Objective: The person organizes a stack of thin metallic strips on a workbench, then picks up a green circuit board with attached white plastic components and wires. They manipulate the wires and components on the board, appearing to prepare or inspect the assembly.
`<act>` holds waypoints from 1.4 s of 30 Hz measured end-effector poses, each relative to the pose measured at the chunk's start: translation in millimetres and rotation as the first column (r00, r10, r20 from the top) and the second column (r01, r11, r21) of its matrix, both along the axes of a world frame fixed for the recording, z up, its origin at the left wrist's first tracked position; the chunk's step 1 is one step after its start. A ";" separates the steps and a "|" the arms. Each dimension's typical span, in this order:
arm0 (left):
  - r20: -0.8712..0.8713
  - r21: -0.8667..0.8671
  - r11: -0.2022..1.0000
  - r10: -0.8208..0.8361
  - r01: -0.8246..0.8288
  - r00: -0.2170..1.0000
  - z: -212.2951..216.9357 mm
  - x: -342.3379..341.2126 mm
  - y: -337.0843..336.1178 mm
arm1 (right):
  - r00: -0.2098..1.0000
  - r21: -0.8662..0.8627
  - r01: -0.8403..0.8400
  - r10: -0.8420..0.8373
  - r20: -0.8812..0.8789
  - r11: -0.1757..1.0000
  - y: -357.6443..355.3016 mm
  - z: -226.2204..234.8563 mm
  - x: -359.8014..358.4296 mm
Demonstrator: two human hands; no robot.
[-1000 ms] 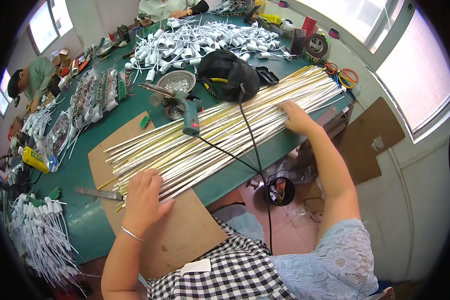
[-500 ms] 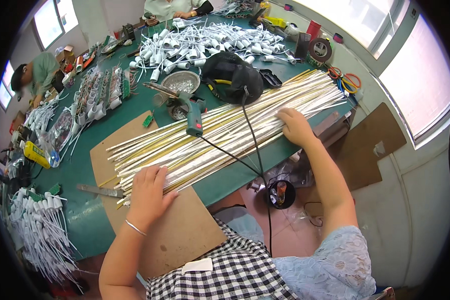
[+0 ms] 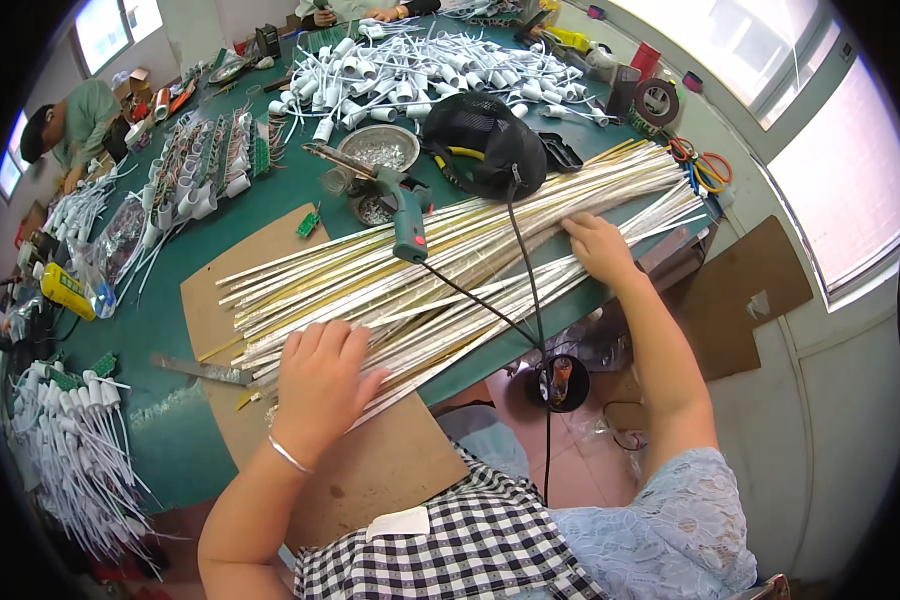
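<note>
1. Here are the strips [image 3: 450, 250], a long white-and-yellow spread running slantwise across the green table [image 3: 175, 460], both hands on them.
2. Left hand [image 3: 322, 385]: palm down over the near-left ends, fingers half spread and a little bent, thumb held off to the side; whether any strip is pinched, I cannot tell.
3. Right hand [image 3: 602, 250]: well apart, toward the other end, reaching in from the near side. Fingers bent, tips at the main bunch; its hold is hidden too.
4. And look, the spread parts beyond the right hand, with green tabletop showing between the main bunch and the nearer strips.
5. Far side is tight: the glue gun [image 3: 408, 225] sits at that edge, the black mesh item [image 3: 485, 145] beside the strips.
6. The cords [image 3: 547, 440] cross the strips between the hands and drop over the near edge.
7. Near side, a narrow green band runs between strips and table edge; the board [image 3: 395, 455] juts past it under the left wrist.
8. Left, a flat blade [image 3: 198, 369] lies just beside the strip ends, green surface beyond.
</note>
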State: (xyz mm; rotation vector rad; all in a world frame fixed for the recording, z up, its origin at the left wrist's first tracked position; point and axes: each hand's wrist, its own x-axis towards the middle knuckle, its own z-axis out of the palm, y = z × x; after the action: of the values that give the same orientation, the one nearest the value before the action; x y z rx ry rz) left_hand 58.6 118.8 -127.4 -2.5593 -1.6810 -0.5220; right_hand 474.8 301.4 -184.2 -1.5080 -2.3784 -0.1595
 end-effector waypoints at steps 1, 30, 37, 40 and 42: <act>0.012 0.040 0.999 -0.031 0.031 0.999 1.9 4.5 5.5 | 0.999 0.020 0.014 -0.015 0.031 1.000 4.4 -2.0 -2.3; 0.069 -0.212 0.968 -0.120 0.132 0.990 -15.2 36.9 9.1 | 0.969 -0.015 -0.203 0.199 -0.146 0.979 -13.3 6.4 -26.6; 0.129 -0.243 0.950 -0.171 0.198 0.977 -21.0 41.1 6.3 | 0.982 -0.075 -0.174 0.168 -0.087 0.982 -12.7 12.1 -28.4; 0.124 -0.232 0.957 -0.146 0.172 0.982 -17.3 41.7 5.7 | 0.967 -0.083 -0.232 0.221 -0.123 0.969 -14.5 10.8 -24.2; 0.109 -0.228 0.962 -0.129 0.151 0.986 -16.7 42.6 5.5 | 0.963 -0.060 -0.224 0.211 -0.169 0.973 -20.2 10.8 -29.0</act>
State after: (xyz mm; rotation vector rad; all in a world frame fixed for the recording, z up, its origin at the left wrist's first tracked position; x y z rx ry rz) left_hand 101.2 124.3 -144.0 -2.8819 -1.6928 -0.4824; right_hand 445.7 281.2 -173.4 -1.2273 -2.4208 0.1053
